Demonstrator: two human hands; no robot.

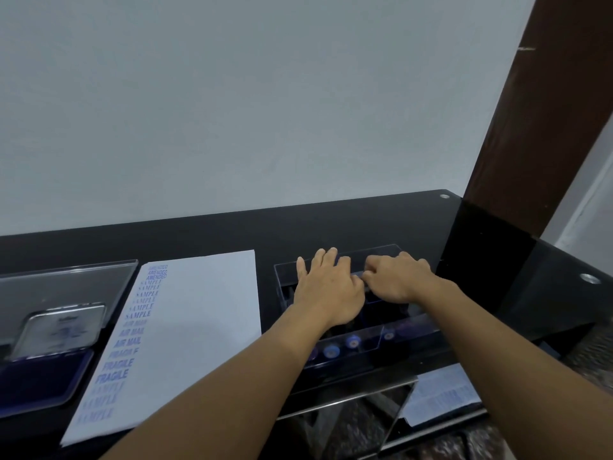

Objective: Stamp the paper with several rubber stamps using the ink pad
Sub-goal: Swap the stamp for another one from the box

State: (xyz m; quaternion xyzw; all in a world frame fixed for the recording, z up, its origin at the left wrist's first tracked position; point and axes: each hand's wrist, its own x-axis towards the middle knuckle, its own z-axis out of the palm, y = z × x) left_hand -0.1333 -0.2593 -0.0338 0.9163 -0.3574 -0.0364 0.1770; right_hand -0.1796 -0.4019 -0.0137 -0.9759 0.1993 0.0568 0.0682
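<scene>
Black desk [331, 224] holds a white paper sheet [205, 320] with 1 stamped column, much still bare, as flat-fingered left hand [326, 293] and curled right hand [398, 280], grip unclear, reach into the clear plastic stamp box [381, 340].

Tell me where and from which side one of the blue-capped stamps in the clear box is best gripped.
Pinch its round blue cap with fingers coming down from above. It seems to stand upright in the clear box, whose walls block the sides, leaving only the top free.
</scene>
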